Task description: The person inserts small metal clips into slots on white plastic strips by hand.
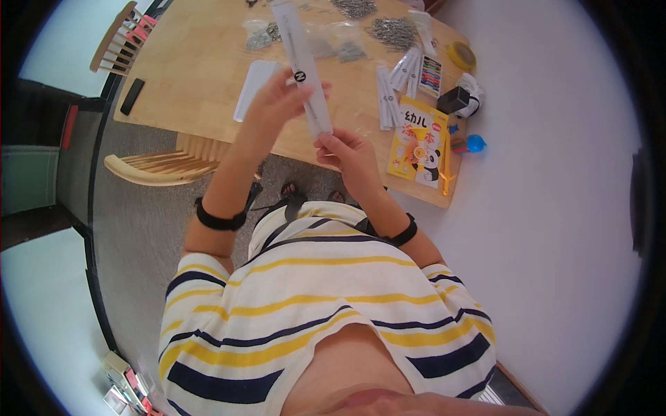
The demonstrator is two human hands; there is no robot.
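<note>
A long, narrow white sleeve (304, 64) with a round black mark stretches up and away over the table's near edge. Its near end is pinched between the thumb and fingers of my right hand (350, 158). Further up, my left hand (275, 102) is around the same sleeve, its fingers showing on both sides and partly hidden by it. Whether anything lies inside the sleeve I cannot tell. Beyond my left hand, a stack of white strips (254, 89) rests on the wooden table (187, 69).
Clear bags of small metal parts (260, 36) and metal piles (394, 32) lie at the back. To the right are more white sleeves (386, 97), crayons (431, 75), yellow tape (461, 55), a black box (454, 100) and a yellow book (416, 149). A wooden chair (156, 166) stands left.
</note>
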